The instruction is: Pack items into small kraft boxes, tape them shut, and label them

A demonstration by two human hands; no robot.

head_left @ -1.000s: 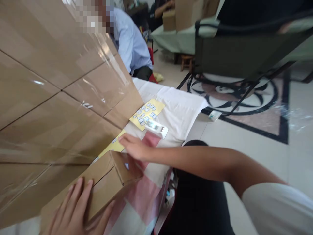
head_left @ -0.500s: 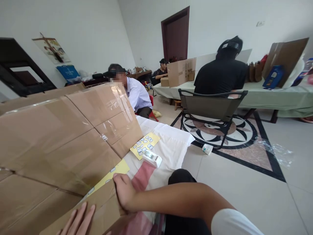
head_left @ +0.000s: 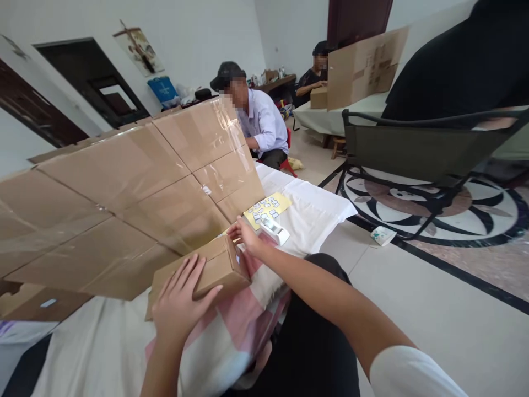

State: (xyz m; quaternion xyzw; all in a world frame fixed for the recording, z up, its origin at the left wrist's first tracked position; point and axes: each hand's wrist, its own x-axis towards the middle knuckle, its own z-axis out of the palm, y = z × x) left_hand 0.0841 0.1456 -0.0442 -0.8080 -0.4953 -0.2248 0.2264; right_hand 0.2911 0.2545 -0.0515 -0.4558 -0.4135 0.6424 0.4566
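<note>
A closed cardboard box (head_left: 219, 267) lies on the cloth-covered table before me. My left hand (head_left: 179, 298) rests on its top, fingers stretched out and the thumb toward the near edge. At the box's right end is my right hand (head_left: 247, 237), its fingers extended and slightly bent by the far corner; whether they touch the box is hard to see. Just beyond that hand sits a small white object (head_left: 276, 231) resembling a tape dispenser. A yellow sheet (head_left: 281, 203) with small blue-outlined labels lies behind it, against the cardboard wall.
A tall taped cardboard panel (head_left: 152, 182) stands along the table's far side. Another open cardboard piece (head_left: 45, 303) is at the left. Co-workers sit beyond, one in a pale shirt (head_left: 266, 121). A folding chair (head_left: 397, 149) and a paper cup (head_left: 383, 236) are on the right.
My view has swung left and down, showing more of the box and table. My right hand has loosened from the box's end, its fingers now extended. My left hand stays on top.
</note>
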